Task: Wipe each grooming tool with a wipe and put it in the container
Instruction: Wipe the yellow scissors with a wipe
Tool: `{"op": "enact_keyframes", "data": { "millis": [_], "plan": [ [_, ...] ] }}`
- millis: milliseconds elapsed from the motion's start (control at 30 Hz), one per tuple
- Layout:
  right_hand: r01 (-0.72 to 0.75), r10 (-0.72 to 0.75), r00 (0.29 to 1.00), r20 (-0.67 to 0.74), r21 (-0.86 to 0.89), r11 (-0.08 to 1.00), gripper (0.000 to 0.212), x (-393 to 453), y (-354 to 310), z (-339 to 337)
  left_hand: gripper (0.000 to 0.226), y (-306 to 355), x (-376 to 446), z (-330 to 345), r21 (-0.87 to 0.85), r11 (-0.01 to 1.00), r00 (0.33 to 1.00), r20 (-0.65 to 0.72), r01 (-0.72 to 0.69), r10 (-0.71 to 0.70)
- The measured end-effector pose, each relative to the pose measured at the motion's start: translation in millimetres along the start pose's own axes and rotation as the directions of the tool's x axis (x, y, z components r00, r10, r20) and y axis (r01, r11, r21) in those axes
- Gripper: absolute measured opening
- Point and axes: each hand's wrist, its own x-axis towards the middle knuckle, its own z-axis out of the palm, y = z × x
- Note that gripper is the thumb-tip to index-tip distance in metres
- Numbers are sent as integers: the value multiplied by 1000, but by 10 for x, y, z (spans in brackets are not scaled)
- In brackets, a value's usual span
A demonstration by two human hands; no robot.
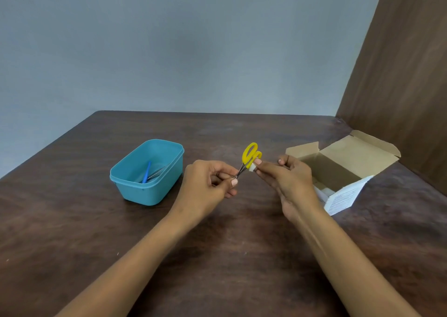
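Left hand (210,183) pinching yellow-handled scissors (249,158) by the blades; right hand (287,180) pressing a white wipe (252,169) against them, above the worktop (217,244).

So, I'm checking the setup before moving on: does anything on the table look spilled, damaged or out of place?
Nothing stands out. The blue container sits upright with two tools inside, the cardboard box lies open to the right, and both hands hold the yellow scissors and a small white wipe above the table.
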Motion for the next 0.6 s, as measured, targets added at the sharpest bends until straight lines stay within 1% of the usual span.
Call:
{"op": "enact_keyframes", "data": {
  "millis": [67,167,233,300,333,400,467,533,600],
  "plan": [
    [-25,27,1000,-14,102,994,45,8,-13,14,17,8,0,13,52,998,999,-11,-34,34],
    [-11,21,999,-49,208,978,46,-1,-14,46,20,23,4,-3,92,993,996,-26,-77,79],
    [29,-12,998,-69,245,969,46,-16,-12,67,21,23,14,-24,93,992,996,-34,-84,88],
    [100,-81,993,-89,232,968,46,-30,-14,91,19,29,21,-44,53,996,997,-37,-67,69],
    [150,-132,986,-101,209,966,45,-34,-16,99,18,37,24,-57,5,999,998,-33,-44,45],
    [270,-254,960,-120,147,952,44,-24,-29,100,12,55,28,-101,-150,988,999,0,40,-40],
    [401,-395,910,-124,30,916,41,-8,-42,82,10,78,29,-154,-301,941,988,66,153,-139],
    [508,-523,846,-101,-143,849,38,-10,-53,62,12,89,32,-182,-377,899,974,116,223,-193],
    [560,-596,801,-61,-275,781,36,-24,-50,58,13,103,28,-183,-401,880,965,152,256,-211]
  ]
}}
